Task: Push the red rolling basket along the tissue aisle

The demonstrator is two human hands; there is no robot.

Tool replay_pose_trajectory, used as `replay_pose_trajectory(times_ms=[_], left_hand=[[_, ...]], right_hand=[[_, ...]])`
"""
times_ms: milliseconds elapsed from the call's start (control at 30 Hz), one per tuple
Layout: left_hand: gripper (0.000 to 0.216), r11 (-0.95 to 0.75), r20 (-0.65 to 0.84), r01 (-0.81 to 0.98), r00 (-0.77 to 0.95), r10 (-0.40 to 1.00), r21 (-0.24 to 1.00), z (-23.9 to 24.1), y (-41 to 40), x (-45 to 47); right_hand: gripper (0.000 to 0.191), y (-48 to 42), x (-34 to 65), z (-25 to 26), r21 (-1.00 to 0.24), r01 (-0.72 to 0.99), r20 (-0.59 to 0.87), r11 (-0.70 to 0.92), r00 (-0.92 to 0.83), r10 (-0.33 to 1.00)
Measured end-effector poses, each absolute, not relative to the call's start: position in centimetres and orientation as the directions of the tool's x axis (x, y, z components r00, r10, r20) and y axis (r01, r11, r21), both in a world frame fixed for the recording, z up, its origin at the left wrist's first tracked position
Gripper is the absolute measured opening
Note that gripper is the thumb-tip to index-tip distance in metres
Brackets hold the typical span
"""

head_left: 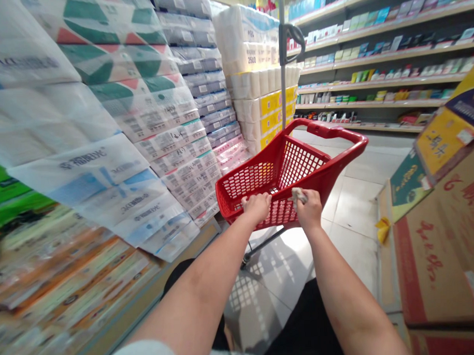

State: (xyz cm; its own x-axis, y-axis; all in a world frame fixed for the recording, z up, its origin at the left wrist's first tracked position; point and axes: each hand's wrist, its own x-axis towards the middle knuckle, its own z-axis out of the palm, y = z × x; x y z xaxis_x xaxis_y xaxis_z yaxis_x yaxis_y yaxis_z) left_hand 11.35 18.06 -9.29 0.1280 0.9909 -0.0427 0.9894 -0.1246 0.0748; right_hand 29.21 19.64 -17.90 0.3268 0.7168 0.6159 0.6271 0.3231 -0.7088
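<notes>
In front of me stands a red plastic shopping cart point(237, 190) with a perforated basket and a raised handle, side-on to me. My left hand point(257, 207) is closed over the basket's near rim. Right of it, my right hand point(310, 208) is closed on a small, pale, crumpled cloth point(299, 195), held against or just in front of the basket's near side; whether it touches cannot be told. No goods show in the visible part of the basket. Below the basket, a caster wheel point(245, 260) rests on the floor.
Tall stacks of wrapped tissue packs point(173, 123) line the left. A metal pole point(284, 93) with a black loop rises behind the cart. Stocked shelves point(384, 56) fill the back. Cardboard boxes point(435, 274) stand close on the right. White floor tiles point(350, 204) lie between.
</notes>
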Motion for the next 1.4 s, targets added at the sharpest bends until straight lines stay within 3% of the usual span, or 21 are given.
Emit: replay_pose_trajectory(times_ms=[167, 300, 467, 700, 867, 1067, 1200, 1400], left_hand=[[0.036, -0.135, -0.035, 0.989, 0.137, 0.990, 0.068, -9.4, 18.1, 11.3], [0.038, -0.135, -0.019, 0.988, 0.136, 0.990, 0.071, -9.5, 18.2, 11.2], [0.037, -0.128, -0.023, 0.989, 0.130, 0.991, 0.073, -9.8, 18.3, 11.2], [0.039, -0.118, -0.027, 0.989, 0.120, 0.992, 0.088, -9.7, 18.4, 11.3], [0.038, -0.111, -0.037, 0.991, 0.114, 0.993, 0.076, -9.6, 18.3, 11.3], [0.041, -0.117, -0.025, 0.990, 0.119, 0.993, 0.080, -9.6, 18.2, 11.3], [0.039, -0.120, -0.029, 0.990, 0.122, 0.992, 0.073, -9.5, 18.1, 11.3], [0.040, -0.114, -0.015, 0.990, 0.116, 0.993, 0.087, -9.7, 18.3, 11.3]], right_hand=[[0.014, 20.0, 29.7, -18.3, -0.745, 0.640, 0.479, 0.188, 0.318, 0.818], [0.019, 20.3, 30.2, -18.8, -0.738, 0.629, 0.568, 0.247, 0.380, 0.730], [0.012, 20.6, 30.3, -19.5, -0.747, 0.652, 0.417, 0.131, 0.305, 0.856], [0.024, 20.2, 30.1, -18.4, -0.729, 0.616, 0.600, 0.300, 0.362, 0.714], [0.017, 20.1, 30.1, -18.5, -0.746, 0.632, 0.495, 0.212, 0.312, 0.811], [0.021, 20.0, 30.2, -18.0, -0.727, 0.608, 0.617, 0.318, 0.376, 0.692], [0.020, 20.1, 30.3, -18.1, -0.753, 0.604, 0.554, 0.262, 0.368, 0.746], [0.028, 20.6, 30.7, -18.6, -0.794, 0.567, 0.536, 0.218, 0.483, 0.693]])
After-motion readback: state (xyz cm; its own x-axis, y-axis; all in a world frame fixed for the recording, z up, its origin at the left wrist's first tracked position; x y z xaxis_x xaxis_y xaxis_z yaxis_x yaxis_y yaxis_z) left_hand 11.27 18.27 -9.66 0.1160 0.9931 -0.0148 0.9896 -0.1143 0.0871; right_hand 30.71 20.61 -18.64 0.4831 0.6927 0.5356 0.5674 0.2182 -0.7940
